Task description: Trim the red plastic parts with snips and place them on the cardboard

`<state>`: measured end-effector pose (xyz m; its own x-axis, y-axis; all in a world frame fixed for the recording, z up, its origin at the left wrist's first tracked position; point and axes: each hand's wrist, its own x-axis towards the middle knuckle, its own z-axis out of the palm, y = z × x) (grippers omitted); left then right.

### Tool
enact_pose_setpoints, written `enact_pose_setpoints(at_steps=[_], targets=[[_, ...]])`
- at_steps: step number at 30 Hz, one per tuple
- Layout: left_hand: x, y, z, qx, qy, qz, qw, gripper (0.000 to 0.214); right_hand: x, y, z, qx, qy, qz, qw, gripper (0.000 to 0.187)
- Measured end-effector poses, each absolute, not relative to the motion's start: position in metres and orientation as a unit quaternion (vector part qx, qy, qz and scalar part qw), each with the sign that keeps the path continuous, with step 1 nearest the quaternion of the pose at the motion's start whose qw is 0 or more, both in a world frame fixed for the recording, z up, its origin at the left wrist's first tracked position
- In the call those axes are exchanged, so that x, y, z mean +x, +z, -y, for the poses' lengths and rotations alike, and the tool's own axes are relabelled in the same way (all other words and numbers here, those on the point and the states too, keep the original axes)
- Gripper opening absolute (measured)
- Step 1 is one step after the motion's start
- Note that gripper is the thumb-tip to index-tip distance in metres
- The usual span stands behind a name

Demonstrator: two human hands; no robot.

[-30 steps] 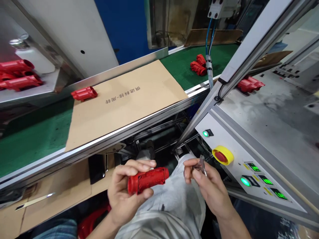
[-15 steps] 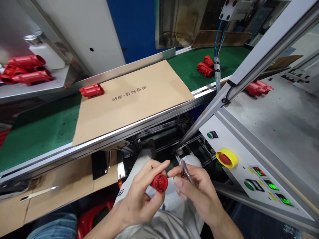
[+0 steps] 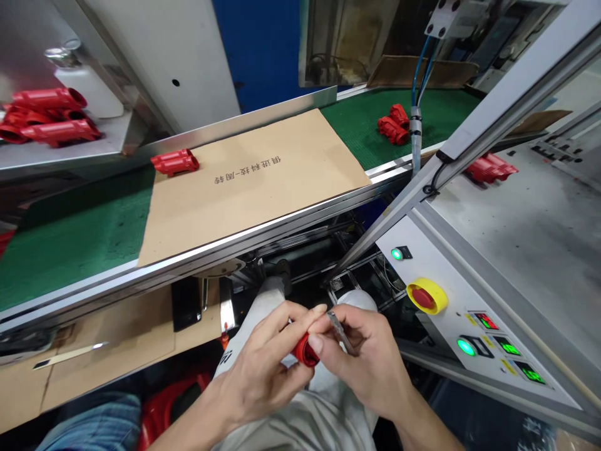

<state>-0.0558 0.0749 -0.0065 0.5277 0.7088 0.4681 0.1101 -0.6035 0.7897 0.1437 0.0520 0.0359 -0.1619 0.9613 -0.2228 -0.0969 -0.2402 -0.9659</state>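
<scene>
My left hand (image 3: 270,354) is wrapped around a red plastic tubular part (image 3: 305,352), its round open end turned toward me above my lap. My right hand (image 3: 364,347) grips a small metal blade-like tool (image 3: 341,332), which lies across its fingers. The thumb and index fingertip of that hand touch the rim of the red part, and both hands meet there. Fingers hide most of the part and the far end of the tool.
A cardboard sheet (image 3: 253,188) covers part of the green conveyor (image 3: 84,219), with a red part (image 3: 175,162) on it. More red parts (image 3: 51,116) lie on the left shelf. At right stands a control panel with an emergency stop button (image 3: 426,296). A slanted metal post (image 3: 451,156) rises beside it.
My right hand has moved left onto the rim of the red part; before, it was slightly apart. Two green buttons on the panel have lit up. The view has shifted slightly.
</scene>
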Motion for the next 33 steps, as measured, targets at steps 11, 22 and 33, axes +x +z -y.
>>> enact_pose_setpoints(at_steps=[11,22,33], targets=[[-0.055,-0.008,-0.075,0.776,0.406,-0.265,0.403,0.091,0.155,0.032,-0.046,-0.473,0.457,0.599,0.457,0.016],[-0.047,0.0,-0.073,0.766,0.399,-0.269,0.426,0.088,0.175,0.026,-0.04,-0.495,0.111,0.769,0.388,0.058],[-0.051,0.0,-0.071,0.776,0.372,-0.28,0.426,0.089,0.184,0.02,-0.041,-0.477,0.062,0.799,0.362,0.057]])
